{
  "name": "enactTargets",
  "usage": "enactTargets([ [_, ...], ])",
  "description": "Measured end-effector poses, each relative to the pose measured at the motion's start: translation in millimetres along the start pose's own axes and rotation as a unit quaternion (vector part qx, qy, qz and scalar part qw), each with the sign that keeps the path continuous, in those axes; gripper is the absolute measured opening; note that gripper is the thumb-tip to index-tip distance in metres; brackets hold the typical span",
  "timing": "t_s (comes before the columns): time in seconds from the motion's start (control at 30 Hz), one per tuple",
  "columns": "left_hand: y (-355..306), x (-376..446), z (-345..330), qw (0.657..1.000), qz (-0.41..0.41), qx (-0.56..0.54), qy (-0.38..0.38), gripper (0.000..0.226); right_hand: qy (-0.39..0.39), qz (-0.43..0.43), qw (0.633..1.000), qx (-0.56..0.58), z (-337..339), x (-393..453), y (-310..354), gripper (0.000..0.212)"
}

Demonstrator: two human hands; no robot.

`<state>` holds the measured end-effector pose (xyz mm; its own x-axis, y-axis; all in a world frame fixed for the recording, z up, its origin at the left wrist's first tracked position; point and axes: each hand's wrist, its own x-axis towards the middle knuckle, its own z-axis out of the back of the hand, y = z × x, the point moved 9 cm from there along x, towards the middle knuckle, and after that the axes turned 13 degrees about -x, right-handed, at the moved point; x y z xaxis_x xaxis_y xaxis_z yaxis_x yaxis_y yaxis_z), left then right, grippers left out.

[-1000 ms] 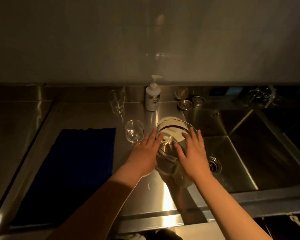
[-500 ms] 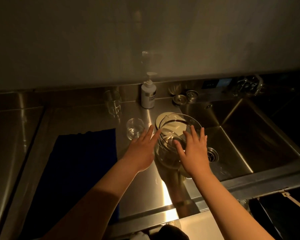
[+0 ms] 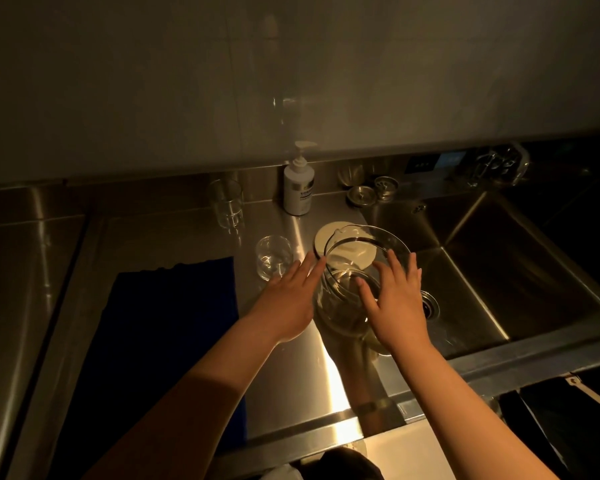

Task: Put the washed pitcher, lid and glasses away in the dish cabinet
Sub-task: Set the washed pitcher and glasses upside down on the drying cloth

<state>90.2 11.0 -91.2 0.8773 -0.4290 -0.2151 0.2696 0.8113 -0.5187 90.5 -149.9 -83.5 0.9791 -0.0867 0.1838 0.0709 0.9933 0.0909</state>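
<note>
The glass pitcher [image 3: 357, 282] stands on the steel counter [image 3: 291, 375] at the sink's [image 3: 499, 271] left rim, its mouth tipped slightly toward the wall and its long axis near upright. It sits directly between the two hands. The left hand [image 3: 288, 299] lies against the pitcher's left wall with fingers straight, pressing rather than wrapping. The right hand [image 3: 395, 306] covers the pitcher's right side, fingers spread and only lightly bent over the glass; whether its thumb hooks around the wall cannot be told. Neither hand clearly curls around the pitcher, so the hold looks like a two-palm squeeze. Both are equally near, one on each flank.

Just behind the pitcher, partly seen through its rim, lies the pale round lid [image 3: 329, 237]. A short glass [image 3: 274, 256] stands just left of the pitcher, close to the left fingertips. A taller glass [image 3: 226, 202] stands farther back and left, near the wall. A pump bottle [image 3: 298, 185] stands behind the pitcher, and a dark blue cloth [image 3: 174, 306] lies well to its left.

The likely next move is a straight upward lift, for which the palms look evenly placed. Wet glass could slip.
</note>
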Motion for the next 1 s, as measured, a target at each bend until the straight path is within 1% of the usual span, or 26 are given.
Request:
enactTargets([
  [0.4, 14.3, 9.5, 7.0, 1.000, 0.005, -0.001, -0.005, 0.080, 0.011, 0.005, 1.000, 0.005, 1.4, 6.6, 5.0, 0.077],
  [0.6, 49.2, 20.8, 17.3, 0.999, 0.034, -0.008, -0.017, 0.077, 0.011, 0.007, 1.000, 0.002, -1.2, 9.3, 4.8, 0.071],
  [0.83, 87.7, 52.0, 7.9, 0.996, 0.082, 0.029, 0.008, 0.078, 0.010, 0.011, 1.000, 0.009, 1.0, 8.3, 5.9, 0.070],
  [1.0, 96.8, 71.5, 5.1, 0.995, 0.091, 0.039, -0.017, 0.073, 0.009, 0.008, 1.000, 0.004, -0.3, 9.4, 5.7, 0.070],
])
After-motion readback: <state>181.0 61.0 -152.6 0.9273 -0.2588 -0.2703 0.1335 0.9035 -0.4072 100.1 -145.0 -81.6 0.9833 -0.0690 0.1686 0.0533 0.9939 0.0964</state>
